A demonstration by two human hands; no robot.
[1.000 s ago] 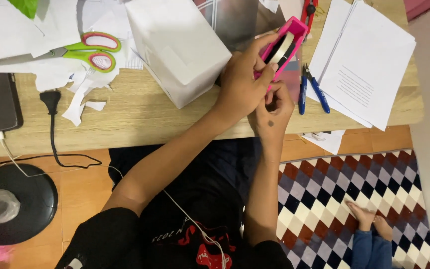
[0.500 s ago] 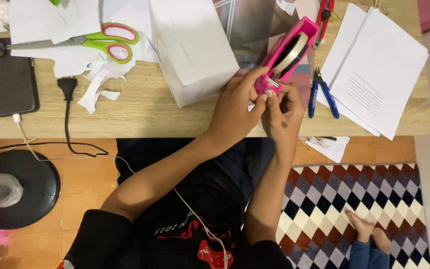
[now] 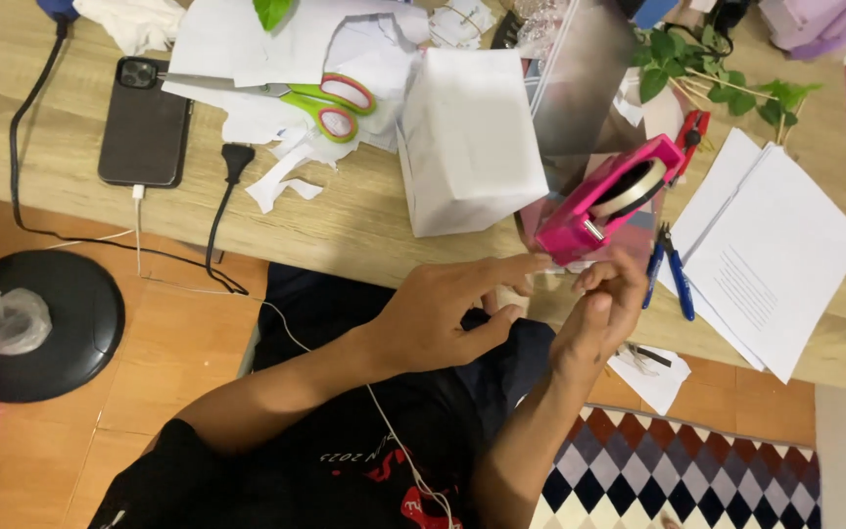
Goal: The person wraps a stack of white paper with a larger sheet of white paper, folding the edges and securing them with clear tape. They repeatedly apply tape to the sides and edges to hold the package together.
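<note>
My left hand (image 3: 443, 315) and my right hand (image 3: 601, 306) are held close together just in front of the table's near edge. A short strip of clear tape (image 3: 552, 278), hard to make out, is pinched between their fingertips. Just beyond the fingers a pink tape dispenser (image 3: 607, 204) with a roll of clear tape lies tilted on the wooden table (image 3: 364, 220), and neither hand touches it. Left of the dispenser stands a white paper-wrapped box (image 3: 467, 137).
Green-and-pink scissors (image 3: 320, 98) lie on paper scraps behind the box. A dark phone (image 3: 144, 122) on a cable is at the left. Blue-handled pliers (image 3: 670, 274) and a stack of white sheets (image 3: 771, 250) lie at the right, with green leafy stems (image 3: 707, 78) behind. A black round base (image 3: 46, 323) sits on the floor.
Both hands have let go of the pink dispenser and drawn back toward me with a strip of tape. The dispenser now rests on the table.
</note>
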